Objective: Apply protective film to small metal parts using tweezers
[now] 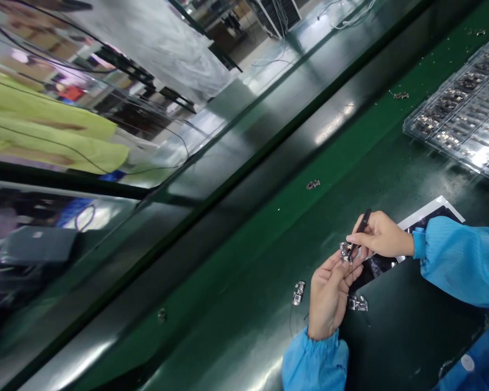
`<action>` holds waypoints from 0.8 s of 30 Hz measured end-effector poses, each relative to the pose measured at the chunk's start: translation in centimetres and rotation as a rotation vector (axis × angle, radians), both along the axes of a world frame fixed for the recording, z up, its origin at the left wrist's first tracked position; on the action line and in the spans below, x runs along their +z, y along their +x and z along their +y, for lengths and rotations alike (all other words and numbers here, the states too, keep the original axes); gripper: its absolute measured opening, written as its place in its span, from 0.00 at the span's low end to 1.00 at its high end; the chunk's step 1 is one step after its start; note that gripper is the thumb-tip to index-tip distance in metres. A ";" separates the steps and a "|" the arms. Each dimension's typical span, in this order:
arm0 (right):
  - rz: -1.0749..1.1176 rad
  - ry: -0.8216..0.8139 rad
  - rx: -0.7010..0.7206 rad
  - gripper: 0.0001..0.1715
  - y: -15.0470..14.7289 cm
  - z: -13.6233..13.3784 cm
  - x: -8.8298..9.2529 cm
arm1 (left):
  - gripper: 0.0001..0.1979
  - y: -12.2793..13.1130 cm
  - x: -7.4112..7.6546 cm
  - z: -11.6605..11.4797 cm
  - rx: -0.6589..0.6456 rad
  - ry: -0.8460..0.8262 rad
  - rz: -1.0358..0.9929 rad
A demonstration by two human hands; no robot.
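Note:
My left hand pinches a small circuit board between its fingertips, held up over the green belt. My right hand grips black tweezers like a pen, and their tip touches that board. Both arms wear blue sleeves. Two more small boards lie on the belt beside my left hand, one to its left and one to its right.
A clear plastic tray filled with several small boards sits at the upper right. A black sheet with a white edge lies under my right wrist. Loose small parts dot the belt. A dark rail borders the belt's far side.

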State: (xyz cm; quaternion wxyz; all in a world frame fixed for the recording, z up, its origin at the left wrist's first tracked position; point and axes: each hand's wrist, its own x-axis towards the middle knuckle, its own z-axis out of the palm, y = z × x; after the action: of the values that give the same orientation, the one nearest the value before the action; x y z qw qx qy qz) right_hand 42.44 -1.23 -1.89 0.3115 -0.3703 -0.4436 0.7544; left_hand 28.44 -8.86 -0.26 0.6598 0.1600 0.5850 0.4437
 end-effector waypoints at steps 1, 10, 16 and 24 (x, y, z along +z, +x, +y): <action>0.005 -0.004 -0.001 0.11 0.0 0.0 0.0 | 0.17 0.0 0.0 0.0 -0.003 -0.002 0.005; 0.032 -0.051 -0.001 0.12 -0.3 -0.2 0.0 | 0.17 0.1 -0.2 -0.2 0.017 0.005 0.061; 0.046 -0.027 -0.022 0.16 -0.4 -0.5 0.0 | 0.16 0.1 -0.2 -0.3 0.039 0.000 0.086; -0.004 0.077 -0.166 0.15 0.3 0.1 0.2 | 0.16 0.1 -0.5 -0.4 0.100 -0.030 0.098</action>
State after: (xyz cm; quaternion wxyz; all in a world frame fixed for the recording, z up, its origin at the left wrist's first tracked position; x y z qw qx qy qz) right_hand 42.69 -1.14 -1.70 0.3859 -0.3950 -0.4405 0.7078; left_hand 28.54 -9.27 -0.76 0.6097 0.1421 0.6306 0.4588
